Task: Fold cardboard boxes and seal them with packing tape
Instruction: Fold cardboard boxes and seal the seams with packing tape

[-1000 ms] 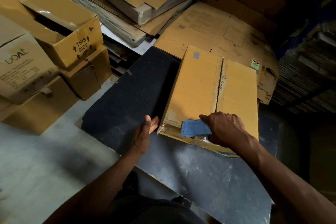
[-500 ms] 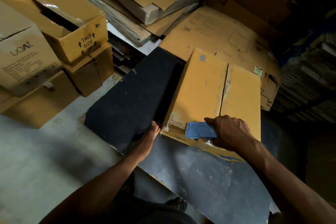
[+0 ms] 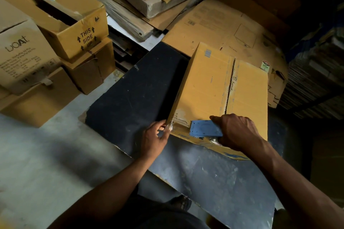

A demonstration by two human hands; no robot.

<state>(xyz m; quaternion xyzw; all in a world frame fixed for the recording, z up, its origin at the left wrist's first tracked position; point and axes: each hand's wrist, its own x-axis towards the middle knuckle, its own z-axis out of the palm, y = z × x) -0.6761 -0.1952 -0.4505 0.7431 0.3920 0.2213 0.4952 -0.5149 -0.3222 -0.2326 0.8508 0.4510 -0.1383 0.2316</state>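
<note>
**Box corner now pinned, tape run starting along the near edge**

Box (image 3: 221, 95) sits on the dark board (image 3: 130, 98), at about one o'clock from where I stand, its two top flaps folded shut with the centre seam still bare of tape.

A second ago my left hand (image 3: 154, 137) lay flat beside the box's near-left corner. It has since slid in and closed on that corner, thumb and fingers pinching what looks like the shiny free end of tape against the cardboard at about eleven o'clock of my wrist. I judge the tape end is anchored, so the strip can be drawn.

At three o'clock from that hand, my right hand (image 3: 236, 132) has barely shifted: it grips the blue tape dispenser (image 3: 204, 128), fingers curled over its body, pressing it down on the box's near edge just short of the seam. Both forearms reach in from six o'clock, the right wrist bent inward.
</note>
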